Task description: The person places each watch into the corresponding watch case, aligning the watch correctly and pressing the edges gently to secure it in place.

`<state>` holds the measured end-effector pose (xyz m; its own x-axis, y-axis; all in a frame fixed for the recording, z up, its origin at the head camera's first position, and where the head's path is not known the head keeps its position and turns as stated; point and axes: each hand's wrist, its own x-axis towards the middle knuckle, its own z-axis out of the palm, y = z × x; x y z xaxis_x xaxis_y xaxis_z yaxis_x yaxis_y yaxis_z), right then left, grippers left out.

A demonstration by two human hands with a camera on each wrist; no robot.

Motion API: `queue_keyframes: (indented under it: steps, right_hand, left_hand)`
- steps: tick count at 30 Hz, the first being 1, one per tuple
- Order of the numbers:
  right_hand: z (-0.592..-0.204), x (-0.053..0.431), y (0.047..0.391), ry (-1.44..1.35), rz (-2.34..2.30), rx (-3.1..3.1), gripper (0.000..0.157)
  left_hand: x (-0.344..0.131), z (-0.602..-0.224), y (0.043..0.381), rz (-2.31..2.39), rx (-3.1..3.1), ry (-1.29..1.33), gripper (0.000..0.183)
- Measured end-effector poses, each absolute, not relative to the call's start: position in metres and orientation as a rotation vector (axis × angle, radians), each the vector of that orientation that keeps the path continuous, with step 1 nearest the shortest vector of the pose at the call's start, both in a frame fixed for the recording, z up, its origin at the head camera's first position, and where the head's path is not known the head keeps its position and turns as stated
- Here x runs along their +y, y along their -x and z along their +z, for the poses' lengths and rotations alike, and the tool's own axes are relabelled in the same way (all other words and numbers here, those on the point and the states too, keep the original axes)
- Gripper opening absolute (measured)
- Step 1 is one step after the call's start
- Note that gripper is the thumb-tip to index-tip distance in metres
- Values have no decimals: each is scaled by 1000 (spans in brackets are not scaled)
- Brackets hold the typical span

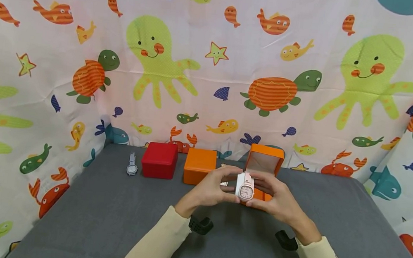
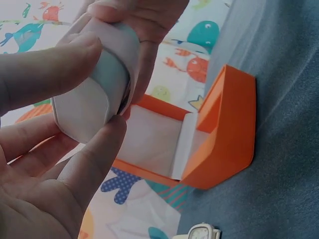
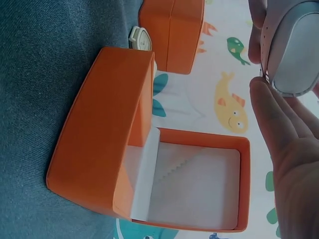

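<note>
A pale pink wristwatch (image 1: 246, 192), its strap wrapped round a white watch cushion (image 1: 239, 184), is held up between both hands in the head view. My left hand (image 1: 213, 187) grips the cushion from its left end, thumb on top of it in the left wrist view. From the other side my right hand (image 1: 277, 197) holds the wrapped cushion between thumb and fingers. Just behind and below the hands stands an orange watch box (image 3: 99, 134) with its lid raised and pale lining (image 3: 199, 184) showing. The hands partly hide this box in the head view.
To the left stand a closed orange box (image 1: 200, 165) and a closed red box (image 1: 159, 160). A grey watch (image 1: 132, 166) lies at the far left. Beside the opened box lies a cream watch (image 3: 140, 39). A patterned curtain (image 1: 211, 75) rises behind the grey tabletop (image 1: 108, 219).
</note>
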<state>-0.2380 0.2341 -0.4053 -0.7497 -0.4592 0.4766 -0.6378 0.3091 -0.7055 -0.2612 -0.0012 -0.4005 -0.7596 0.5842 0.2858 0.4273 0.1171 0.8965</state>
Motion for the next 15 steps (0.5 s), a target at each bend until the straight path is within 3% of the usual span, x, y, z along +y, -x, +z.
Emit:
queue_keyframes:
  steps: [15]
  right_hand:
    - [-406,232,237,-925,1115,-2448,71]
  left_hand:
    - [1,-401,261,1692,2315,-1040,68]
